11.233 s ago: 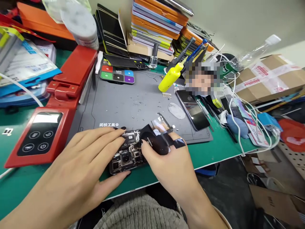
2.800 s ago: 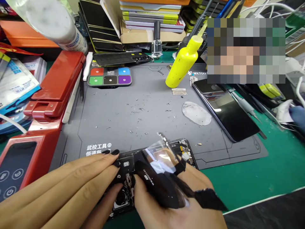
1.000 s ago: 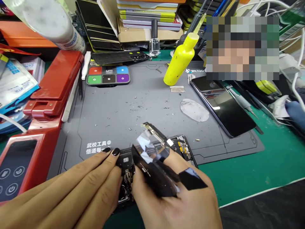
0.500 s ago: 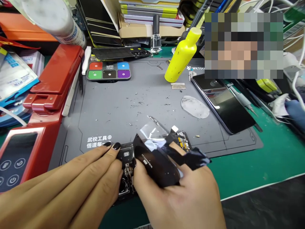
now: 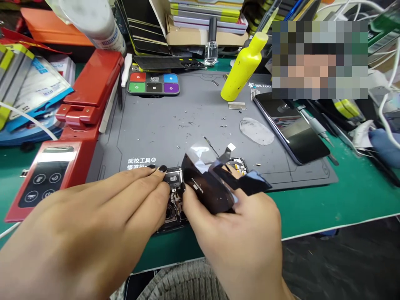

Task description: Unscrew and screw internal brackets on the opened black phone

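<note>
An opened phone (image 5: 173, 196) with its camera modules bared lies at the near edge of the grey repair mat (image 5: 175, 121). My left hand (image 5: 93, 221) rests flat on its left part, fingertips with dark nails touching the top corner. My right hand (image 5: 240, 233) pinches a glossy black film sheet (image 5: 209, 185) with a thin flex strip, lifted and curled above the phone's middle. The phone's right end (image 5: 239, 164) shows beyond the sheet.
A second dark phone (image 5: 293, 129) lies on the mat's right. A yellow squeeze bottle (image 5: 240, 71), a coloured screw tray (image 5: 153, 83), an oval clear film (image 5: 256, 131) and tiny screws sit on the mat. A red heating machine (image 5: 75, 133) stands left. Boxes and cables crowd the back.
The view has shifted, so the phone sits further from me in the picture. My right hand has peeled the black sheet a little higher and its loose end has flipped right.
</note>
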A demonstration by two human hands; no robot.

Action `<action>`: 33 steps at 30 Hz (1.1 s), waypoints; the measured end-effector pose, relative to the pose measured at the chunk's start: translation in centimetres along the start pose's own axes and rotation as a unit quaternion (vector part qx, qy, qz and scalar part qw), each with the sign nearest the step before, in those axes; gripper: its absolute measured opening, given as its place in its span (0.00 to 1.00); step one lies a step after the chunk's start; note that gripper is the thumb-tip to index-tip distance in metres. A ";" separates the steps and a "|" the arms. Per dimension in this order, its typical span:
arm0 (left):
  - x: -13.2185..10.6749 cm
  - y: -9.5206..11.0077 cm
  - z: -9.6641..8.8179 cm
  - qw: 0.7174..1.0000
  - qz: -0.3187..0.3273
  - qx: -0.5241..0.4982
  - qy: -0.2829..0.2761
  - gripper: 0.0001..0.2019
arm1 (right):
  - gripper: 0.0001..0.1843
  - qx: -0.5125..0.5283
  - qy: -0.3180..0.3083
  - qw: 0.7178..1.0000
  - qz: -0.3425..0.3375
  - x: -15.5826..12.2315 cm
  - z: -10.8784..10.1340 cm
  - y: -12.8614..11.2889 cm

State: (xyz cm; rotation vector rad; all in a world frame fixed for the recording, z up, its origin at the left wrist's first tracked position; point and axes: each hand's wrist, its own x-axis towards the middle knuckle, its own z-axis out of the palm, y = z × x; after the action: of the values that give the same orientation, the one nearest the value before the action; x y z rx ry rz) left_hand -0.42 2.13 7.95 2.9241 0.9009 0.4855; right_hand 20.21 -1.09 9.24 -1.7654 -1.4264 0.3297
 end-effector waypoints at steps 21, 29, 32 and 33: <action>2.7 -0.1 -0.2 0.993 0.070 0.066 0.068 0.12 | 0.15 0.014 -0.071 0.996 -0.046 0.6 -1.1 0.7; 0.6 0.1 0.1 0.997 0.044 0.055 0.031 0.14 | 0.09 0.025 -0.074 0.997 -0.021 0.7 -0.6 0.6; 0.1 0.1 0.1 0.997 0.047 0.060 0.029 0.16 | 0.10 0.035 -0.066 0.997 -0.018 0.4 -0.5 0.8; 0.1 0.1 0.2 0.997 0.046 0.061 0.030 0.16 | 0.10 0.037 -0.063 0.997 -0.019 0.3 -0.5 0.8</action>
State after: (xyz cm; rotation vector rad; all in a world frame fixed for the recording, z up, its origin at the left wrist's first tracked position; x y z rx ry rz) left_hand -0.24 2.07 7.79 3.0878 0.8346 0.5450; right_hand 21.23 -1.02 9.06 -1.6815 -1.5157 0.4751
